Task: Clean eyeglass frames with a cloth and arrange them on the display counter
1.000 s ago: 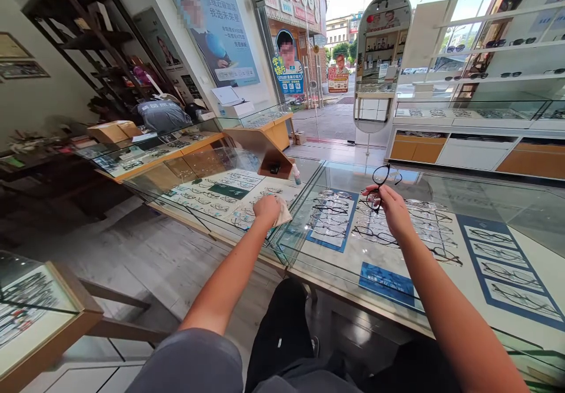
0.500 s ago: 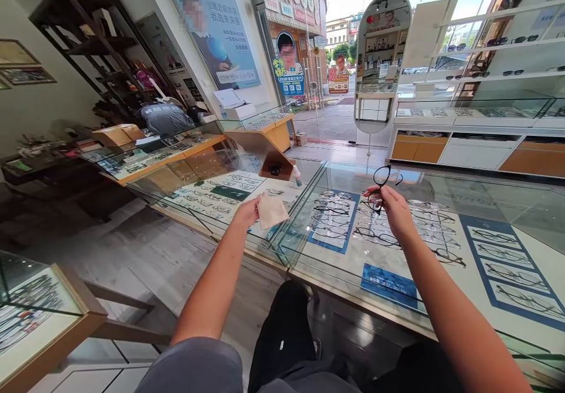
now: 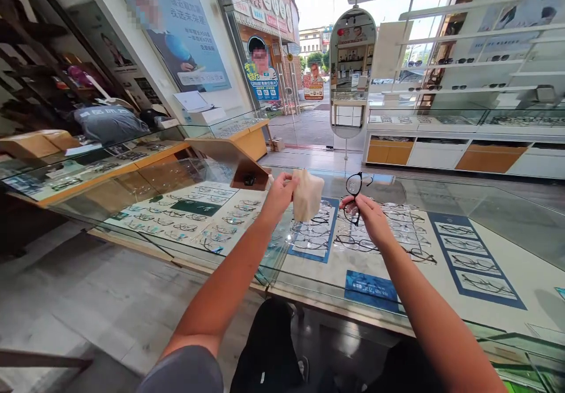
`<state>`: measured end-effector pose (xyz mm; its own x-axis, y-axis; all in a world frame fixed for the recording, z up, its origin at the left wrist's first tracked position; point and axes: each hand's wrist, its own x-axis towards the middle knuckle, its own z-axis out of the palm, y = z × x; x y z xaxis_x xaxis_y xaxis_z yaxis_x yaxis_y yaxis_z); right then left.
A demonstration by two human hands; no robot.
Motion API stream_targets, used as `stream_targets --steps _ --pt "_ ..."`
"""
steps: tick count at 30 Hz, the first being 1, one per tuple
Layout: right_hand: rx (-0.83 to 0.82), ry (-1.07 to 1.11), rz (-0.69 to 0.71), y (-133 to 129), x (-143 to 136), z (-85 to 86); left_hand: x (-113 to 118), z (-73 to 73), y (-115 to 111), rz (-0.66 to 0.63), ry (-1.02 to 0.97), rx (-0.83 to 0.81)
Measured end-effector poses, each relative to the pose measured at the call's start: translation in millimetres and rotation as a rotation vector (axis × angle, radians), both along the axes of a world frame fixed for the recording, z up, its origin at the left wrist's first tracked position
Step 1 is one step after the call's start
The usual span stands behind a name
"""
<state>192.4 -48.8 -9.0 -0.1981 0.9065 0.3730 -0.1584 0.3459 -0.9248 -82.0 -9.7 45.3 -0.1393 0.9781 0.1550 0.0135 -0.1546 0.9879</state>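
My left hand (image 3: 279, 196) pinches a beige cleaning cloth (image 3: 308, 196) by its left side, and the cloth hangs over the glass counter. To its right, my right hand (image 3: 369, 215) grips a pair of black-rimmed eyeglasses (image 3: 354, 184) near the bridge. The glasses are turned on end, one round lens above my fingers and the other below, with a temple sticking out to the right. A short gap separates cloth and glasses. Beneath both hands, rows of spectacle frames (image 3: 353, 242) lie inside the glass display case (image 3: 309, 275).
A blue card (image 3: 371, 290) and a blue tray of frames (image 3: 477, 257) sit in the case. A brown slanted stand (image 3: 233, 160) is on the counter at left. An oval mirror (image 3: 352, 75) stands beyond, and white shelves (image 3: 463, 66) hold sunglasses.
My left hand has carried the cloth right and slightly up, closer to the glasses. The view has turned to the right. My right hand still holds the glasses on end.
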Motion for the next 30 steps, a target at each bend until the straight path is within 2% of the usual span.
stream_targets --steps 3,5,9,13,19,23,26,30 --pt "0.012 0.0 0.01 0 -2 2.4 50 -6.4 6 -0.139 0.021 0.025" --pt "0.021 0.004 0.0 1 -3 2.8 75 -14.6 10 -0.207 0.037 0.088" --pt "-0.019 0.032 -0.022 4 -6 2.0 101 -29.7 12 -0.233 -0.018 0.236" --pt "-0.042 0.019 -0.056 5 -9 1.8 106 -35.8 4 -0.218 -0.076 0.308" --pt "-0.028 -0.052 -0.022 1 -13 -1.2 99 -36.5 -10 -0.326 -0.043 0.333" --pt "-0.019 -0.081 0.03 -2 -15 -3.8 97 -35.8 -12 -0.257 0.006 0.368" --pt "-0.015 -0.09 0.08 -4 -14 -3.0 99 -35.4 -13 -0.266 -0.106 0.27" --pt "-0.002 -0.116 0.076 -5 -11 0.2 98 -37.4 -7 -0.444 -0.282 0.088"
